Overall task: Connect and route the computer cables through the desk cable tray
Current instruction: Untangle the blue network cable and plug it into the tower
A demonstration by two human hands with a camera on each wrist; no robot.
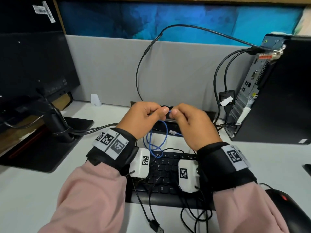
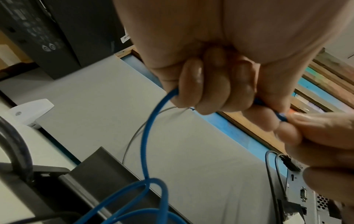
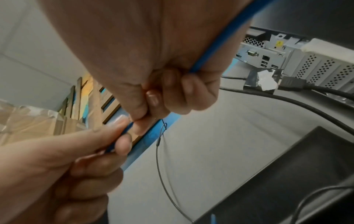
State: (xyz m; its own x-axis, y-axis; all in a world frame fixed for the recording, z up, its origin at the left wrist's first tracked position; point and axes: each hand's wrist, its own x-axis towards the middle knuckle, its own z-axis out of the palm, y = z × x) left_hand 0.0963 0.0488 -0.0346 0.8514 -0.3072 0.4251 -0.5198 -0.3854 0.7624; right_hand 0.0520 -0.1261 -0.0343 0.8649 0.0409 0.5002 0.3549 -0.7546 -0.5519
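A thin blue network cable (image 1: 165, 132) hangs in loops over the keyboard, its clear plug (image 1: 173, 132) dangling free. Both hands meet above the desk's dark cable opening (image 1: 168, 122). My left hand (image 1: 146, 118) grips the blue cable (image 2: 147, 136) in curled fingers and pinches it at thumb and forefinger. My right hand (image 1: 190, 121) pinches the same blue cable (image 3: 216, 50) right beside the left fingertips and holds a further stretch in its curled fingers. The computer tower (image 1: 276, 91) stands at the right, its rear ports (image 3: 266, 58) facing the hands.
A black keyboard (image 1: 165, 172) lies under the wrists, with black cables (image 1: 151, 212) trailing over its front. A mouse (image 1: 286, 209) sits lower right. A monitor stand (image 1: 58, 126) and monitor (image 1: 33, 64) occupy the left. Black cables (image 1: 144, 64) arch against the grey partition.
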